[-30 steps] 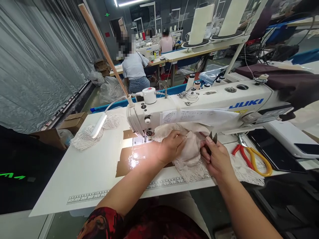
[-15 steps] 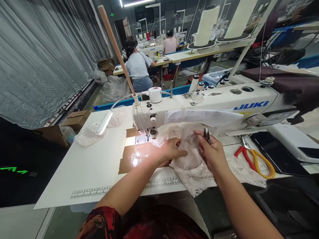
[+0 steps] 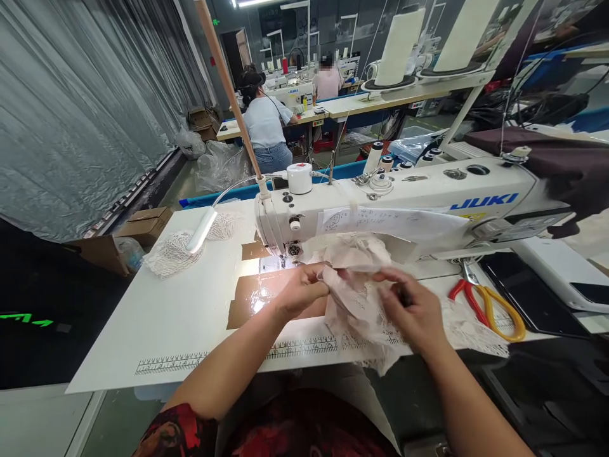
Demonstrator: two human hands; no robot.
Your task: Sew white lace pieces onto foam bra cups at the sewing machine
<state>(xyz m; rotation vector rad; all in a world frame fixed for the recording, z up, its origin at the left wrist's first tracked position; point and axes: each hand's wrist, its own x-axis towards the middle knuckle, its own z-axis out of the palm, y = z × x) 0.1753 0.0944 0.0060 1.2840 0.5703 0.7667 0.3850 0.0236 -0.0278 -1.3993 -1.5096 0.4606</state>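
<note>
Stretching wide, the white table [image 3: 190, 317]: fills the near part of the scene, with ruler marks [image 3: 304, 348] along its near edge and a brown patch [image 3: 261, 285] left of the cloth
White sewing machine [image 3: 419, 193]: stands on the far side of the hands, with its needle end to the left
Pale cloth [image 3: 352, 304]: bunched between the hands, near the machine, with a bit hanging past the near table edge; it looks light, soft and floppy, and its lacy parts might snag or rip, so I would hold a folded edge on the left and right and not tug; I cannot tell if it is slippery
Lace pieces [image 3: 171, 254]: lie at the far left of the table, well apart from the hands
Left hand [image 3: 304, 292]: thumb and fingers pinch the cloth's left edge
Right hand [image 3: 413, 311]: fingers curl round a small dark thing [image 3: 405, 295], tips by the cloth's right side; too blurry to tell if they pinch it
Scissors [image 3: 471, 304]: lie right of the right hand, red and yellow handles to the near side
</note>
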